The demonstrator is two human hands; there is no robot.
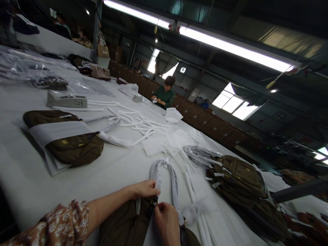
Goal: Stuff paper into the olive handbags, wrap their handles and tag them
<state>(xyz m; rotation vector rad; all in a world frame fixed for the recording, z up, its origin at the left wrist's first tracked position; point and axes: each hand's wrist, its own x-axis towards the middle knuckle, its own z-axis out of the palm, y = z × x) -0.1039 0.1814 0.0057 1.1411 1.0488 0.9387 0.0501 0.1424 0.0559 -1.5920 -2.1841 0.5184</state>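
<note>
A dark olive bag (123, 223) lies at the table's front edge, its lower part cut off by the frame. Its strap (174, 184), wrapped in thin white sheeting, loops up and away from me. My left hand (145, 189) is closed on the wrapped strap's left side, just above a dark buckle (153, 201). Close below it, my right hand (166, 218) has its fingers curled together by the buckle and a white sheet; what lies between those fingertips is hidden.
Another olive bag (77, 150) with a white band lies left. Several olive bags (243, 174) are piled right. White foam tubes (143, 128) and thin sheets (166, 143) lie mid-table, near a grey tape dispenser (66, 99). A person in green (165, 95) is at the far side.
</note>
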